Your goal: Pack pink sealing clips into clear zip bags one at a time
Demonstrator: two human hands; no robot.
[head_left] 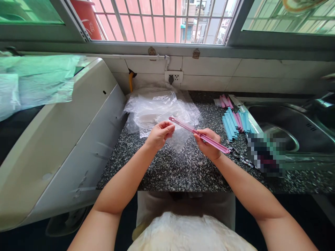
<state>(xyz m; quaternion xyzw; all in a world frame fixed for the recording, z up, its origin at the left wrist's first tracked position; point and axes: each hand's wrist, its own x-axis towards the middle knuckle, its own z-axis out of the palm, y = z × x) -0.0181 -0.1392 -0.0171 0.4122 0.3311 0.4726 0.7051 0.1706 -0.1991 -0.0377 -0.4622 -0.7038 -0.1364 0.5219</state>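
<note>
My right hand (209, 142) is closed round a long pink bag sealing clip (215, 143), held slantwise over the counter. Its far end, with a small slot, points up and left, just past my left hand (161, 134). The fingers of that left hand are pinched together beside the clip's tip; whatever they may hold is too small to make out. Behind both hands lies a loose pile of clear plastic bags (154, 108), one corner reaching under the clip. To the right rest bundles of blue clips (230, 125) and pink clips (238, 122).
The speckled stone counter (172, 170) ends on the right at a steel sink (272, 108). A pale, bulky appliance (86, 115) with green plastic bags (39, 80) on top borders the left. A wall socket (178, 76) sits behind the bags. A blurred dark item lies by the sink.
</note>
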